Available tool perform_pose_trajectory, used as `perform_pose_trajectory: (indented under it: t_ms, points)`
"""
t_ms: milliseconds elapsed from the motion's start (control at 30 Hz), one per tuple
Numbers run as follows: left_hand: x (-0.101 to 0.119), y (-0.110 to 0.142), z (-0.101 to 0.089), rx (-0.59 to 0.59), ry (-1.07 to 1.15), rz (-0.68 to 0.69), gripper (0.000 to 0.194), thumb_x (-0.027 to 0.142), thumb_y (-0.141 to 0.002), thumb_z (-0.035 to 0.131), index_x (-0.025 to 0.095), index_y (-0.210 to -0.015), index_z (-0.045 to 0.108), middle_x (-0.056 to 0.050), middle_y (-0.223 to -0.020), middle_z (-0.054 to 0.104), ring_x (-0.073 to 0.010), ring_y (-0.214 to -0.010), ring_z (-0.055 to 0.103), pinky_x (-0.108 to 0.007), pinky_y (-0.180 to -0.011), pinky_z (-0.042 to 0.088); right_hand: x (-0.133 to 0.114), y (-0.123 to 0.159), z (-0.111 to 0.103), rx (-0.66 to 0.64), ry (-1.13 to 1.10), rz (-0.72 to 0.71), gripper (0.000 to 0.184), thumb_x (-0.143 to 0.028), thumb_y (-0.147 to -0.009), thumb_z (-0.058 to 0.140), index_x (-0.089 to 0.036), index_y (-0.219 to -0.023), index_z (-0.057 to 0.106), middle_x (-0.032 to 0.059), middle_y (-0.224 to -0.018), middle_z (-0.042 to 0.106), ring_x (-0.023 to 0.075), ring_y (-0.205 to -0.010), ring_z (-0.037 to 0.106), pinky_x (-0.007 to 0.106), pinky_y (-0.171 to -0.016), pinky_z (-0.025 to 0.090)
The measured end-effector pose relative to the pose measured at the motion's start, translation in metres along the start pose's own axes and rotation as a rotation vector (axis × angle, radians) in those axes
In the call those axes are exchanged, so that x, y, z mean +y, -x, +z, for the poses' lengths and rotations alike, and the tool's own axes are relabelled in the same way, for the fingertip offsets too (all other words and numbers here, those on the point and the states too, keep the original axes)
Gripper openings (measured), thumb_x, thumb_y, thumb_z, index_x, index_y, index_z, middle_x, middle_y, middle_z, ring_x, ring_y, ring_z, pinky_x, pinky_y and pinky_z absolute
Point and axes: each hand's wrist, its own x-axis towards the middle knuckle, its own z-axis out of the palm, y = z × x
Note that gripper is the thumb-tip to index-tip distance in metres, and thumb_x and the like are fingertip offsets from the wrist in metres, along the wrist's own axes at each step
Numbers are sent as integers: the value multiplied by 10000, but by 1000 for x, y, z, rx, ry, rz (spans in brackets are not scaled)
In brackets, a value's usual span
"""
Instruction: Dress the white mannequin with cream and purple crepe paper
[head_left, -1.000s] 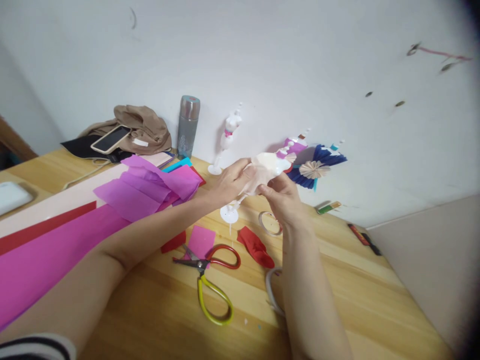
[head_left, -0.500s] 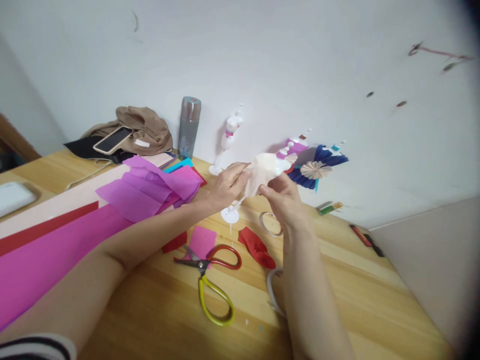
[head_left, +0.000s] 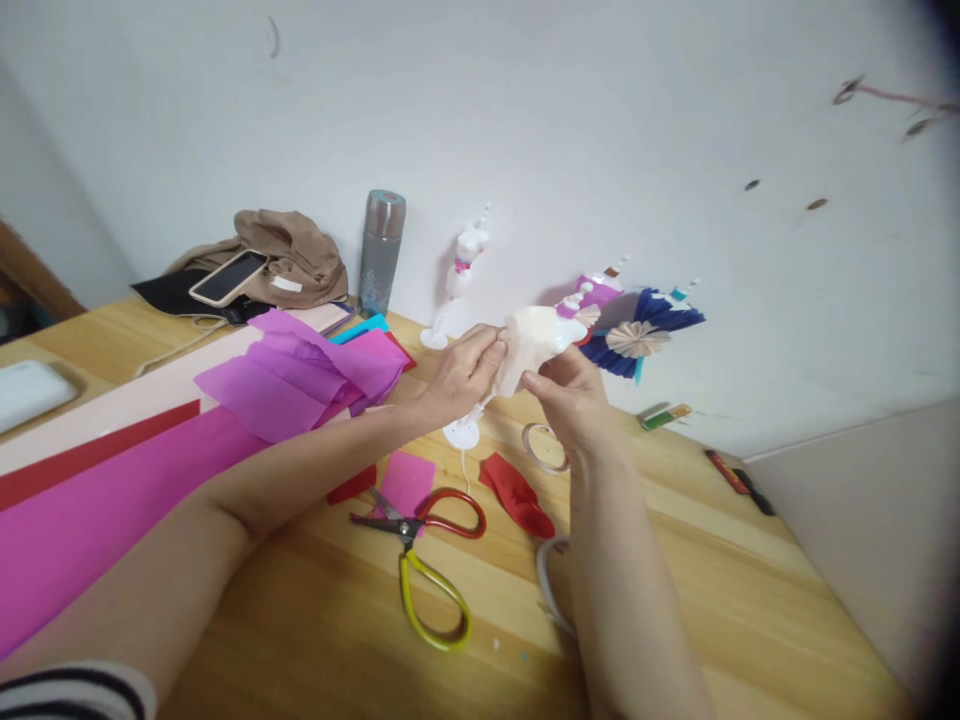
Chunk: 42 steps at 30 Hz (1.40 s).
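Note:
Above the table, my two hands are at a small white mannequin (head_left: 574, 334) that leans to the right, its round white base (head_left: 461, 434) low and to the left. A piece of cream paper (head_left: 525, 335) lies against its lower body. My left hand (head_left: 466, 372) is closed, pinching the paper's left edge between thumb and fingers. At the lower right, my right hand (head_left: 574, 392) grips the paper with its thumb in front; its other fingers are partly hidden behind. Purple paper covers the mannequin's top. Below lie open scissors (head_left: 407, 530) with red and yellow handles.
Pink paper (head_left: 409, 480), red paper (head_left: 517, 497) and tape rolls (head_left: 545, 447) lie nearby. Purple and magenta sheets (head_left: 150, 490) spread at left. Along the wall stand a grey flask (head_left: 381, 255), a white mannequin (head_left: 466, 260) and a blue-dressed one (head_left: 660, 320). A phone (head_left: 229, 278) rests on brown cloth.
The whole view has shifted slightly. Both hands keep their hold on the cream paper at the mannequin, with hardly any change in their pose.

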Motion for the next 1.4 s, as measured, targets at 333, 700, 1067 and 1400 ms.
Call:
perform_pose_trajectory:
  t_ms: [333, 700, 1067, 1400]
  points:
    - [-26, -7, 8, 31, 277, -126, 297, 366, -966, 487, 175, -740, 471, 23, -704, 441, -113, -682, 442, -241, -651, 386, -2, 0, 3, 39, -45, 37, 406, -423, -612, 886, -283, -936, 687, 33, -988, 742, 259, -918, 675, 421, -794, 544]
    - [-1, -2, 0, 25, -266, 186, 255, 196, -998, 383, 191, -766, 489, -46, -817, 582, -167, -816, 544, -312, -772, 446, 2, -1, 3, 46, -29, 15, 389, -432, -623, 880, -286, -928, 688, 29, -945, 738, 256, -903, 671, 434, -800, 551]
    - [2, -29, -36, -165, -536, 199, 291, 353, -899, 512, 184, -668, 565, -65, -682, 596, -213, -728, 569, -367, -747, 443, 1, -1, 2, 90, -35, 47, 437, -439, -587, 893, -304, -954, 698, 25, -1015, 738, 255, -918, 667, 447, -832, 550]
    - [-1, -43, -71, -582, 243, -310, 181, 247, -739, 756, 153, -871, 676, -49, -871, 688, -203, -868, 661, -307, -804, 523, 1, -1, 3, 71, 12, 46, 479, -481, -607, 873, -309, -1018, 698, 35, -1039, 737, 257, -917, 669, 441, -809, 559]
